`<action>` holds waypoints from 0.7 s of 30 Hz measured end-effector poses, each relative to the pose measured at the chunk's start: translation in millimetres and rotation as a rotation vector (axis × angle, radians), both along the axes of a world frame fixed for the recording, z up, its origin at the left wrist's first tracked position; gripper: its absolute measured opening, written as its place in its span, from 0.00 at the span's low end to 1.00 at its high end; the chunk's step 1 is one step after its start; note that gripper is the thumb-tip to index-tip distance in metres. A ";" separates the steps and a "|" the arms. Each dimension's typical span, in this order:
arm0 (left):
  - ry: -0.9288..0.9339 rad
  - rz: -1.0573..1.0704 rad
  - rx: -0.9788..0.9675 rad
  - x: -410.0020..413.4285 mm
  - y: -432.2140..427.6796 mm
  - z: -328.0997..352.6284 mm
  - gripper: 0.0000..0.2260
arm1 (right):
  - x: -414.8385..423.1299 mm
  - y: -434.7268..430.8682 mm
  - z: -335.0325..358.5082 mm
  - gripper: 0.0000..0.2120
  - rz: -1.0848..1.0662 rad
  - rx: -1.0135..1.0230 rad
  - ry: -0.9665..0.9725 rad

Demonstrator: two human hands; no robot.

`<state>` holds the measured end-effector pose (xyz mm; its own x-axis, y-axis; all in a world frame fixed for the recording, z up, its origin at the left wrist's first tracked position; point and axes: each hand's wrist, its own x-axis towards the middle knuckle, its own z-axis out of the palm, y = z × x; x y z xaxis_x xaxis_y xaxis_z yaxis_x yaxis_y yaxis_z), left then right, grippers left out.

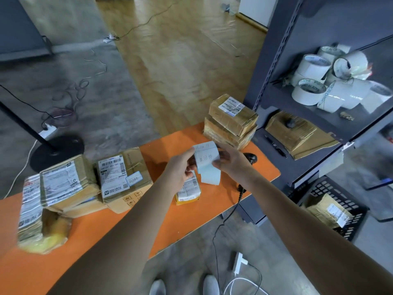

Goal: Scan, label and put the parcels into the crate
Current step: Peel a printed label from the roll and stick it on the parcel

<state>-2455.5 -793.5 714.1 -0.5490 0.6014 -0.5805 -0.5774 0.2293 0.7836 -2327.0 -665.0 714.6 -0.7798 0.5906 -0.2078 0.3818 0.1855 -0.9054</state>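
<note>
- The left hand (pixel 180 167) and right hand (pixel 231 160) meet above the middle of the orange surface (pixel 187 218). Between them they hold a strip of white labels (pixel 207 165).
- The left hand pinches the strip's left edge between thumb and curled fingers. The right hand grips its right edge, thumb on the front.
- The top label carries handwriting, and the strip's loose end hangs down towards 6 o'clock.
- A small yellow parcel (pixel 189 192) lies flat on the surface directly under the strip, partly hidden by the left hand.
- At 9 o'clock from the hands lies a brown parcel (pixel 123 173) bearing a small blue-edged sticker. Further along at 9 o'clock, taped parcels (pixel 61 184) sit piled together.
- At 1 o'clock, two stacked parcels (pixel 231 120) stand at the surface's far corner.
- A black scanner (pixel 252 158) lies just behind the right hand, mostly hidden.
- At 4 o'clock, on the floor beside the surface, a black crate (pixel 319 186) holds one parcel (pixel 327 211).
- At 2 o'clock, the grey shelf (pixel 297 99) carries white tape rolls (pixel 331 81).
</note>
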 end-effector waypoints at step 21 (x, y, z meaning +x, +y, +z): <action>1.222 -0.154 -0.217 0.9 -12.9 -2.4 0.12 | -2.4 -8.9 -0.7 0.31 -0.025 0.129 -0.001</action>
<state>-2454.6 -806.5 711.7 -0.7301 0.6633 0.1642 0.5453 0.4207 0.7250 -2329.4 -673.9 713.9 -0.7645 0.6314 -0.1299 0.3888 0.2910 -0.8742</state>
